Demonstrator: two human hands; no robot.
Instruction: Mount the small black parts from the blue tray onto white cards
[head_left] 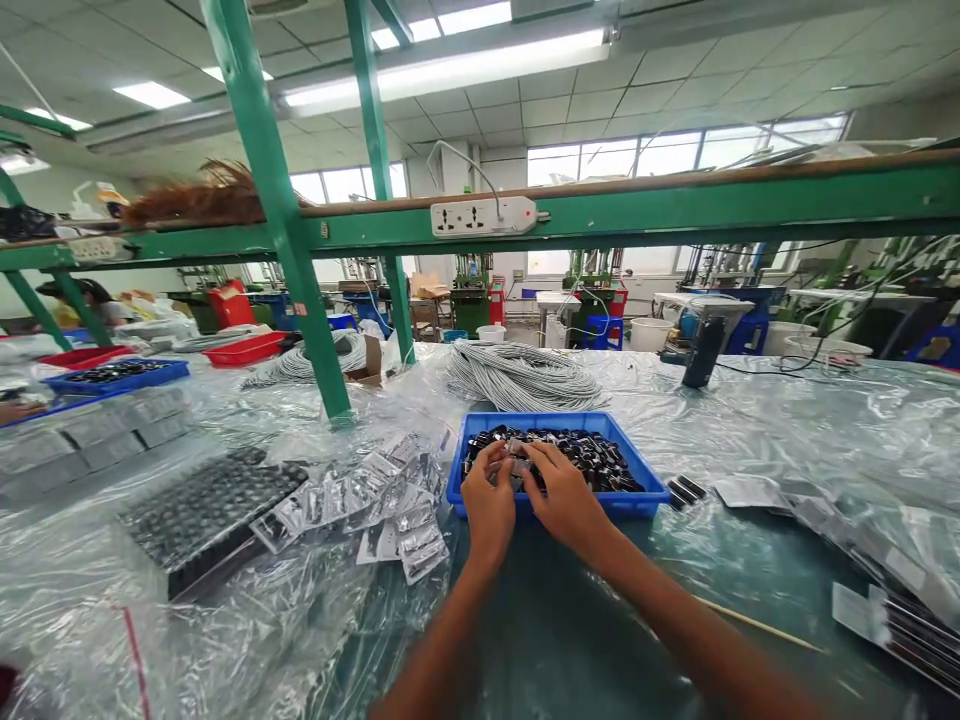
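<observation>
Clear piece [519, 467] is pinched in both hands [489, 500], job seemingly midway: packets [416, 535] beside blue tray's [634, 508] left edge, black parts [604, 460] remaining inside.

Parts [604, 458] in tray [634, 506], cable coil [525, 376] behind it, packets [375, 488] to the left

Here are two foreground hands [489, 505] [568, 498], two red trays [244, 355] and two power strips [484, 216].
</observation>
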